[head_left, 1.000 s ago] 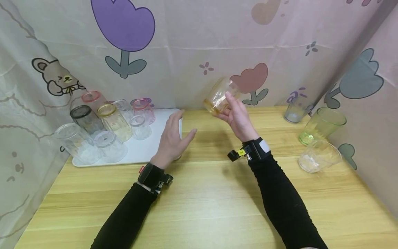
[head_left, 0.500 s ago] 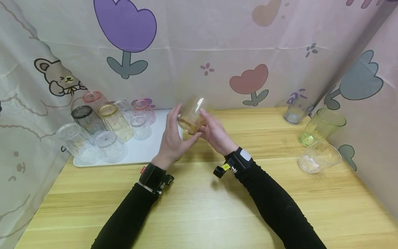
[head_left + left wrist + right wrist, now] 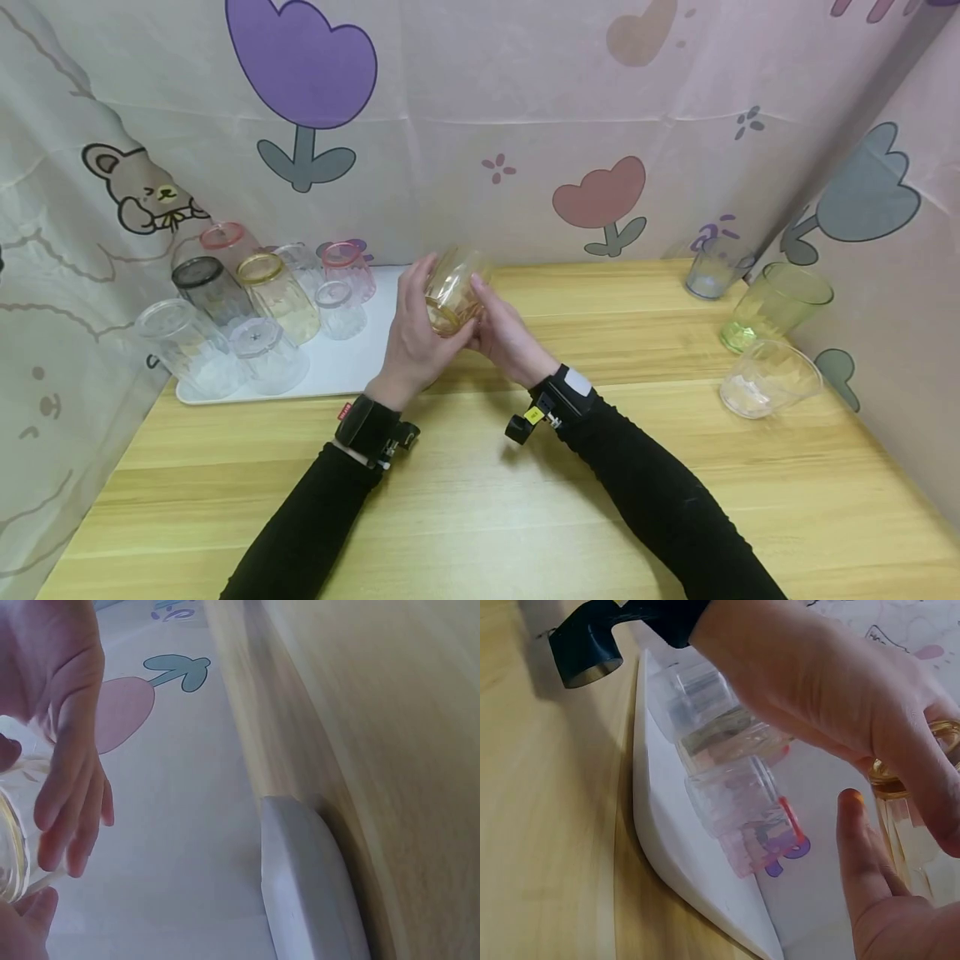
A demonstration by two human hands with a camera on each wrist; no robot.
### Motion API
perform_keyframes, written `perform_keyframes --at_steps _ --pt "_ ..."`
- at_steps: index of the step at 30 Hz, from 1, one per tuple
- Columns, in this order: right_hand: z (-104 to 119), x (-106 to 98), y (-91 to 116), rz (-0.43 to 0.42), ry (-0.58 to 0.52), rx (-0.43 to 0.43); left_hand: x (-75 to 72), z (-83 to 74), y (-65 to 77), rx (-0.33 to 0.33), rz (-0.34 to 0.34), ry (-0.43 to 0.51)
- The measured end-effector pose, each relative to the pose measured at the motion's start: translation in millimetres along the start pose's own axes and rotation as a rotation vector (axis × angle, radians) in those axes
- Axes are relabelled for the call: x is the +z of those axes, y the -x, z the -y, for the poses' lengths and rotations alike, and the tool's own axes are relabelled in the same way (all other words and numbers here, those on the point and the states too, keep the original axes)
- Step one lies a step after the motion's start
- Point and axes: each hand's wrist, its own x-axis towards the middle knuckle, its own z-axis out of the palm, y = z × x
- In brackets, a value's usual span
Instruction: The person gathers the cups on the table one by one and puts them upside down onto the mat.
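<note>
Both hands hold a tinted amber glass (image 3: 452, 287) above the table, beside the tray's right edge. It is tilted, with its darker amber end towards the lower left. My left hand (image 3: 411, 346) grips it from the left, fingers along its side and thumb below. From the right, my right hand (image 3: 513, 342) grips it with the thumb on the upper side. In the right wrist view, the left hand (image 3: 840, 690) covers part of the amber glass (image 3: 896, 825), whose far part is cut off by the frame. Several upturned glasses (image 3: 277, 300) stand on the white tray (image 3: 352, 367).
At the table's right side stand a small bluish glass (image 3: 712, 271), a green glass (image 3: 772, 304) and a clear glass (image 3: 768, 379). Printed curtains (image 3: 450, 108) line the back and sides of the wooden table (image 3: 480, 492).
My right hand has brought the amber glass left and down to my left hand. The left hand, open and apart from it before, now grips it as well.
</note>
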Motion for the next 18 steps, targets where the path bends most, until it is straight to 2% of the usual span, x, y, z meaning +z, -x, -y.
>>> perform_keyframes --at_steps 6,10,15,18 --pt "-1.4 0.6 0.2 -0.001 -0.001 -0.014 -1.3 1.1 -0.1 0.014 -0.011 0.04" --pt "-1.9 1.6 -0.7 -0.016 0.037 -0.057 -9.3 0.4 -4.1 0.012 -0.047 0.044" --pt "-5.0 2.0 -2.7 -0.048 0.161 -0.103 -25.9 -0.1 -14.3 0.028 -0.134 0.004" --pt "-8.5 0.7 -2.2 -0.062 0.289 -0.091 -37.2 1.3 -20.5 0.019 -0.18 -0.026"
